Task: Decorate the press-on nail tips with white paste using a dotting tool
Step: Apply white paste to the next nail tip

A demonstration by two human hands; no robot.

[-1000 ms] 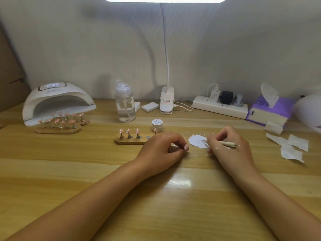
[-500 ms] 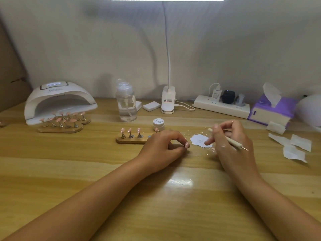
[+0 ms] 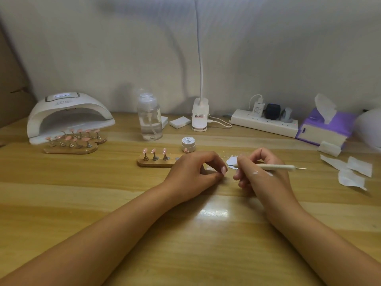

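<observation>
White curing lamp (image 3: 68,112) is sitting far left by the wall, with 2 wooden racks (image 3: 71,148) of pink tips parked at its mouth, likely queuing for curing. Clear pump bottle (image 3: 149,118) is standing next, back out of the work zone.

Centre: a third wooden rack (image 3: 154,163) is carrying 3 pink press-on nail tips (image 3: 154,150) upright on pegs, near the person for easy reach. A small white jar (image 3: 188,143) is sitting just behind its right end.

Left hand (image 3: 193,172) is resting on the table (image 3: 103,203), hiding the rack's right end. Its fingers are curling in, thumb meeting index. Cannot tell if it is pinching anything, contact hidden.

White paste patch (image 3: 232,161) is lying on the table between both hands, probably serving as a palette.

Right hand (image 3: 259,178) is pinching the dotting tool (image 3: 276,167), 1 end pointing left at the paste, the other sticking out right. White smears are showing on the back of that hand. Judging: it is loading paste, and no decoration is showing on the 3 tips.

Far right: power strip (image 3: 263,122), purple tissue box (image 3: 327,129) and cut wipes (image 3: 350,172) are lying near, probably for cleaning the tool.
</observation>
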